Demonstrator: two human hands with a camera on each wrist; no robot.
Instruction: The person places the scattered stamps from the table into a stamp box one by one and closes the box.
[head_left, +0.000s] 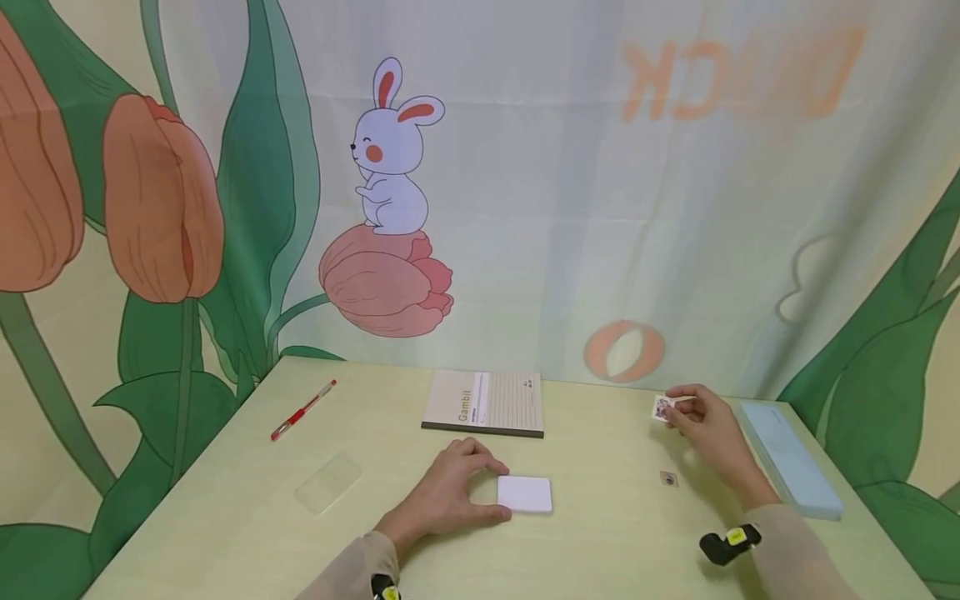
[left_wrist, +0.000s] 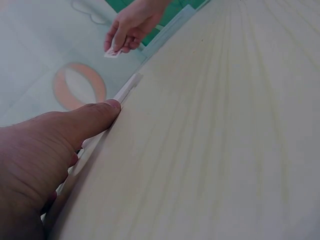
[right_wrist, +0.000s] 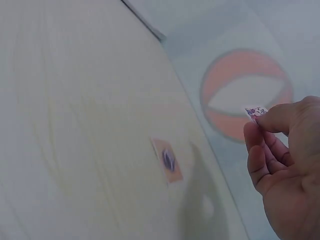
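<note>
Evidently, the small picture card [head_left: 661, 406] weighs next to nothing; held up above the table [head_left: 585, 550] toward its far right side, it looks thin and would probably bend or crease under a hard squeeze, so the edges or one corner seem the best hold. The right hand [head_left: 705, 429] pinches it narrowly between thumb and fingers, leaving part of its printed face uncovered. The white box [head_left: 525, 494], lying flat near the table's middle, looks light, stiff and smooth, perhaps a little slippery; its short sides would suit a grip. The left hand [head_left: 450, 487] holds its left end, thumb at the near corner and a finger at the far one. A small brown picture square [head_left: 669, 479] lies below the right hand, apart from both hands. Farther out are the notebook [head_left: 480, 404] beyond the left hand, a clear case [head_left: 328, 483] and a red pen [head_left: 303, 409] to the left. Nothing stands between the hands, though the pale blue case [head_left: 791, 458] just beside the right forearm could crowd that elbow's outward swing.
</note>
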